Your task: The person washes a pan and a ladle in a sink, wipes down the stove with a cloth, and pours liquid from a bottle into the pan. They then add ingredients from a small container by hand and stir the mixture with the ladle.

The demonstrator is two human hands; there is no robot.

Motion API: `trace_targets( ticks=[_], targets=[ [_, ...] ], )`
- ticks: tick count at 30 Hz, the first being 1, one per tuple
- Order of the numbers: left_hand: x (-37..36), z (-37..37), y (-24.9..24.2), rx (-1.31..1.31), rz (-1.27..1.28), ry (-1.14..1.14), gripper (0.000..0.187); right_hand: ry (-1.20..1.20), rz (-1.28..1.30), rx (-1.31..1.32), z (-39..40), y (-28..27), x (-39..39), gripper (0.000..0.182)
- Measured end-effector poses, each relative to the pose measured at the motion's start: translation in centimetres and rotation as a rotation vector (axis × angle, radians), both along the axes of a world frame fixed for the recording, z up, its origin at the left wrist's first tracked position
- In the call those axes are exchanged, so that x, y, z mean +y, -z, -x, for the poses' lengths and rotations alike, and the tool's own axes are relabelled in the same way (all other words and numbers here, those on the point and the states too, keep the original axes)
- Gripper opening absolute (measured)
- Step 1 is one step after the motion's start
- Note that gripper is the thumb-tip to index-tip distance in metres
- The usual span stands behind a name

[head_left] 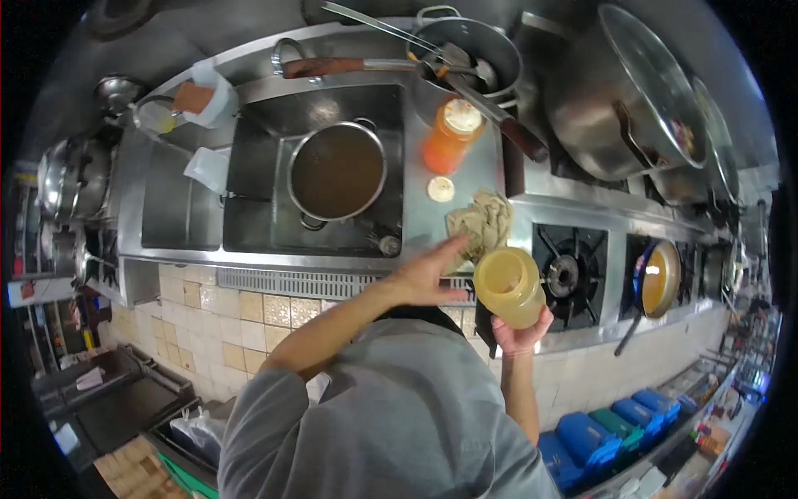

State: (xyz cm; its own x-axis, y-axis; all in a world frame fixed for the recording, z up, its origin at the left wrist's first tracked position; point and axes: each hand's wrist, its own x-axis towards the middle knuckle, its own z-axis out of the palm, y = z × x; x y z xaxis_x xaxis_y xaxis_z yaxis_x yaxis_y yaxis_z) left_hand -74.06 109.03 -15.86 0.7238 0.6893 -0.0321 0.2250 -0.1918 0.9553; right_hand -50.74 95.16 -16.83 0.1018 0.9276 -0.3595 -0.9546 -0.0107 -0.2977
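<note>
My right hand (524, 331) grips a yellowish, translucent plastic jar (522, 309) from below and the right side, its wide mouth uncovered and tilted up toward me. Beside the jar, my left hand (426, 274) is stretched out with fingers apart, holding nothing. Its fingertips overlap the lower edge of a crumpled beige cloth (482, 220) on the steel counter. A round white lid (440, 190) lies just left of the cloth. Behind that stands a jar of orange contents (449, 141) with a whitish top.
Left of the counter is a sink (258, 166) holding a pot of brown liquid (339, 170). At the back, a pot (507, 50) contains long-handled utensils. To the right are a burner (565, 274), a pan of orange-brown liquid (657, 279) and a large steel pot (590, 108).
</note>
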Motion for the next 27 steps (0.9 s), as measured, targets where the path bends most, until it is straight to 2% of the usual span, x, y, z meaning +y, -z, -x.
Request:
trace_targets(
  ticks=[1,2,3,5,6,7,9,10,11,13,14,17,18,19,21,22,23,24,26,27],
  targets=[
    [-0.7,0.2,-1.3,-0.181,0.136,-0.026,0.111,0.004,0.003,0.054,0.4,-0.4,0.9,0.075],
    [-1.1,0.2,-2.7,-0.28,0.127,-0.063,0.121,-0.081,0.028,-0.055,0.4,-0.7,1.7,0.074],
    [-1.3,0.5,-4.1,-0.267,0.121,-0.089,0.121,-0.106,0.025,-0.04,1.1,-1.3,2.7,0.074],
    [-1.0,0.9,-6.3,-0.624,0.299,-0.277,0.117,-0.321,-0.095,-0.227,2.1,-2.4,5.1,0.075],
    [-0.1,1.7,-7.0,-0.583,0.144,-0.352,0.106,-0.332,-0.101,-0.228,2.6,-2.7,6.2,0.075],
    [0.6,2.8,-7.5,-0.585,0.142,-0.358,0.106,-0.44,-0.106,-0.384,3.2,-2.9,7.2,0.081],
    [1.9,5.4,-8.0,-0.735,0.443,-0.451,0.095,-0.649,-0.107,-0.698,4.7,-3.5,9.0,0.095],
    [2.9,6.9,-8.1,-0.746,0.462,-0.461,0.085,-0.793,-0.153,-0.806,5.7,-4.8,10.6,0.097],
    [3.6,7.9,-7.8,-0.748,0.459,-0.467,0.085,-0.8,-0.155,-0.806,7.1,-5.3,11.9,0.097],
    [5.3,10.4,-7.0,-0.524,0.368,-0.595,0.08,-0.806,-0.34,-1.051,11.1,-5.8,14.5,0.098],
    [5.8,11.2,-6.6,-0.472,0.337,-0.593,0.083,-0.762,-0.338,-0.993,13.3,-6.1,15.7,0.101],
    [6.8,13.1,-5.2,-0.468,0.19,-0.523,0.088,-0.639,-0.296,-1.048,19.1,-6.5,19.4,0.101],
    [8.0,14.4,-4.9,-0.599,0.289,-0.511,0.079,-0.637,-0.245,-0.931,20.1,-6.6,20.6,0.101],
    [9.7,15.7,-4.3,-0.609,0.293,-0.505,0.079,-0.634,-0.241,-0.942,20.9,-6.2,21.6,0.101],
    [14.7,18.2,-2.7,-0.877,0.678,-0.595,0.067,-0.601,-0.207,-0.954,22.6,-4.9,23.0,0.099],
    [17.7,19.1,-2.2,-0.675,0.625,-0.767,0.063,-0.598,-0.229,-1.018,23.3,-4.4,23.5,0.098],
    [21.1,19.5,-1.6,-0.647,0.731,-0.925,0.059,-0.59,-0.219,-1.028,24.0,-4.3,23.8,0.098],
    [24.4,19.5,-1.1,-0.661,0.839,-1.001,0.056,-0.595,-0.183,-1.073,24.8,-4.3,23.8,0.097],
    [31.4,19.2,2.4,-0.879,1.055,-1.033,0.053,-0.588,-0.113,-1.104,26.1,-4.2,23.7,0.1],
    [34.6,18.7,3.4,-0.951,1.057,-1.034,0.05,-0.575,-0.102,-1.118,26.4,-4.2,23.8,0.1]
  ],
)
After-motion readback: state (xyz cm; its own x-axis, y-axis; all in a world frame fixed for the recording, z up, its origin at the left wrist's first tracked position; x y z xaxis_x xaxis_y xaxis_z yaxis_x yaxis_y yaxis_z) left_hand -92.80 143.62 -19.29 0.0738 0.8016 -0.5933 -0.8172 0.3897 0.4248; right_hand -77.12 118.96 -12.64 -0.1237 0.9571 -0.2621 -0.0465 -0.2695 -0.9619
